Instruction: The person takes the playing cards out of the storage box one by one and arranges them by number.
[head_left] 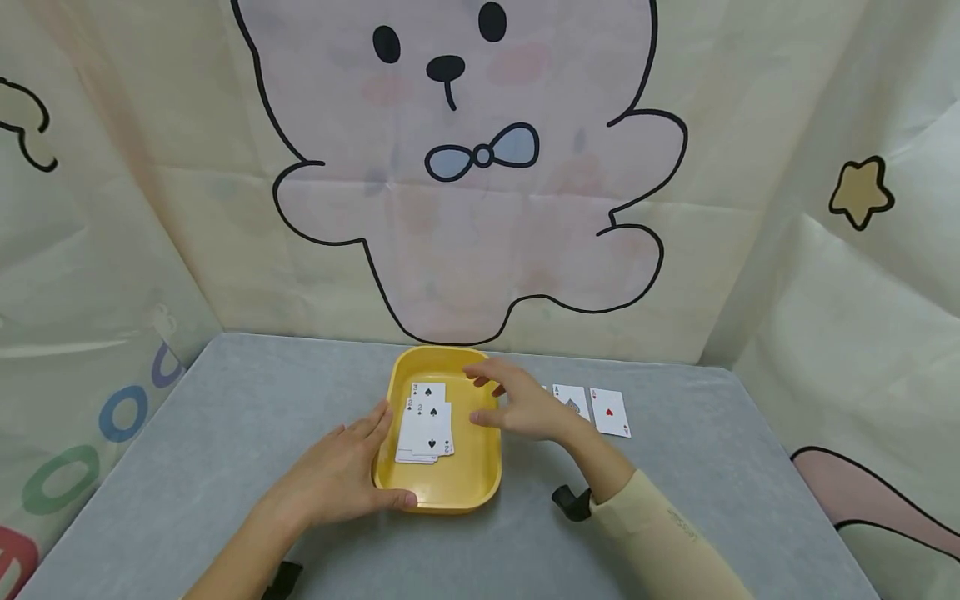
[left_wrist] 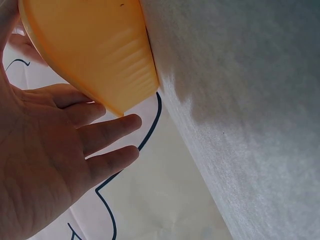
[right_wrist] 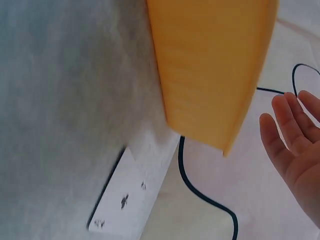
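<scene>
Grey table (head_left: 225,433): right hand (head_left: 525,408) partly hides 1 card (head_left: 544,390)

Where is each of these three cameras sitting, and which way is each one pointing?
Head: worn on the head, looks forward and down at the table; both hands and forearms show.
Left wrist: beside the yellow tray, looks along the left hand.
Right wrist: low beside the tray, looks past the right hand at a card.
Shared: all three show the tray.
</scene>
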